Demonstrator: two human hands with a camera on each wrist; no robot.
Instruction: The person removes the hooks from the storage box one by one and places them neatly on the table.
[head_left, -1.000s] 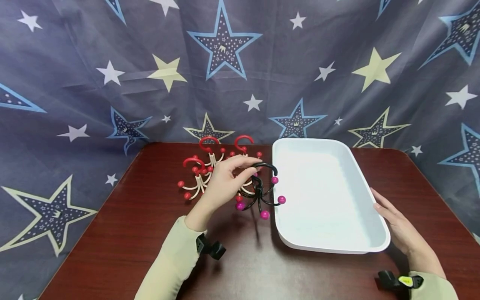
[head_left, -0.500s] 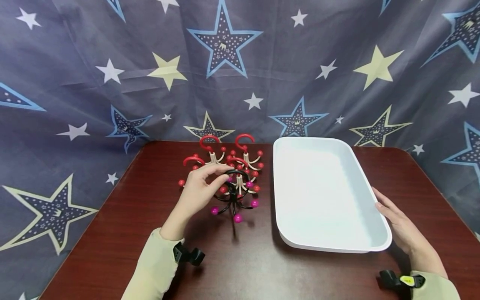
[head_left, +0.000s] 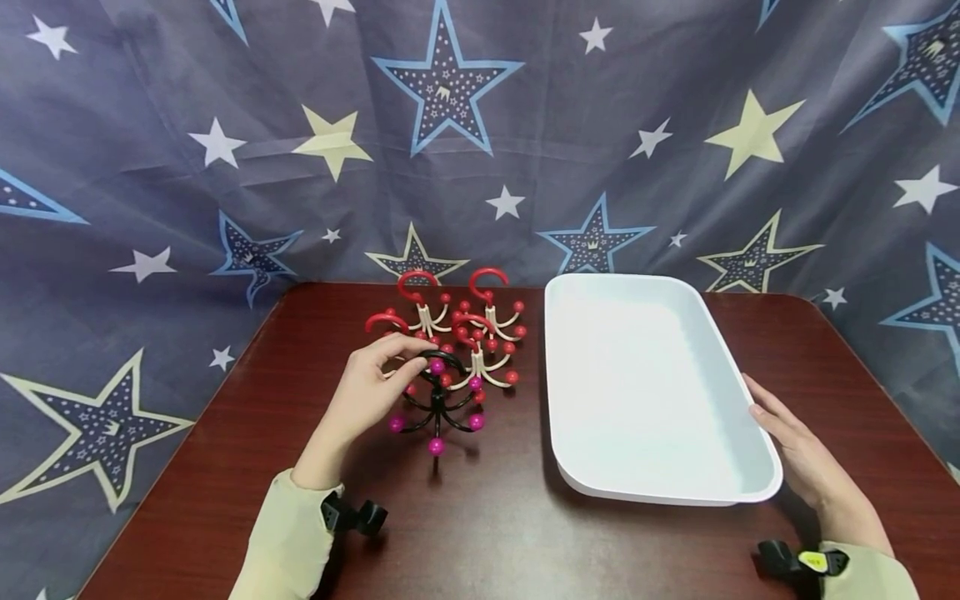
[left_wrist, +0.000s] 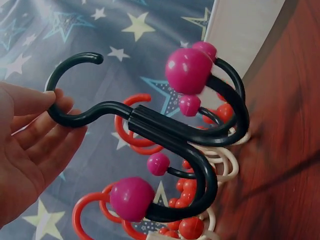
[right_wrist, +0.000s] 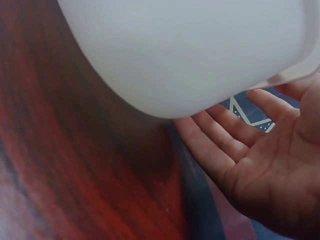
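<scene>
My left hand (head_left: 365, 385) pinches the curved top of a black multi-arm hanging hook (left_wrist: 157, 131) between thumb and fingers. The hook hangs upright over the table, its splayed arms tipped with magenta balls. Right behind it stand several cream-coloured hooks (head_left: 477, 364) of the same shape, with red tops and red balls. Parts of these are covered by my left hand and the black hook. At the right, my right hand (head_left: 813, 467) touches the side of a white rectangular tray (head_left: 663, 498), fingers extended along its outer wall in the right wrist view.
The tray stands to the right of the hooks on a dark red-brown wooden table (head_left: 480, 533). A grey-blue curtain (head_left: 585, 167) printed with stars hangs behind the table's far edge. Each wrist carries a small black camera.
My left hand has carried the black hook leftward and slightly nearer, away from the tray's left edge to in front of the red-topped hooks. My right hand and the tray have stayed put.
</scene>
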